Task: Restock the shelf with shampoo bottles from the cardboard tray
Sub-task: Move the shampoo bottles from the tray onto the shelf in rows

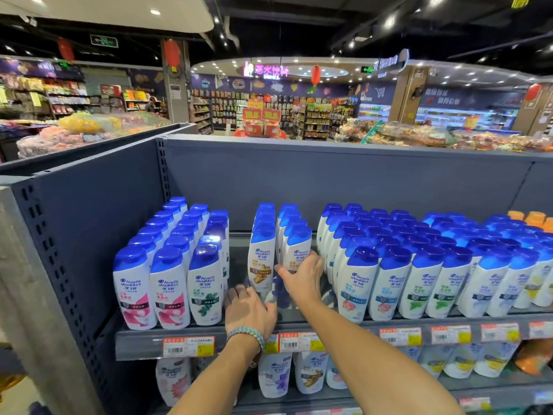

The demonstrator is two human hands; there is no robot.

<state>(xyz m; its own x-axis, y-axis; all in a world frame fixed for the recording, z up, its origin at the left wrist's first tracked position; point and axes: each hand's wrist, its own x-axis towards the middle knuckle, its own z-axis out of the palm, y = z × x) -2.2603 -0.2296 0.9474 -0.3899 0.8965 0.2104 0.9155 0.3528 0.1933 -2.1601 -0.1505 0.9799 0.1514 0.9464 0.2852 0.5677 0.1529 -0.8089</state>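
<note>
Grey shelf, top tier packed with blue-capped shampoo rows. Right hand wraps the ginger-label bottle at the front of its row. Left hand curls round the purple-label bottle, low in the gap at the shelf front.

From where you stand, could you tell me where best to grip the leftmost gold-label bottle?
Probably around the white body of the gold-label bottle, below the blue cap, coming from its left: it stands upright, the space there is open, and another row crowds its right.
</note>
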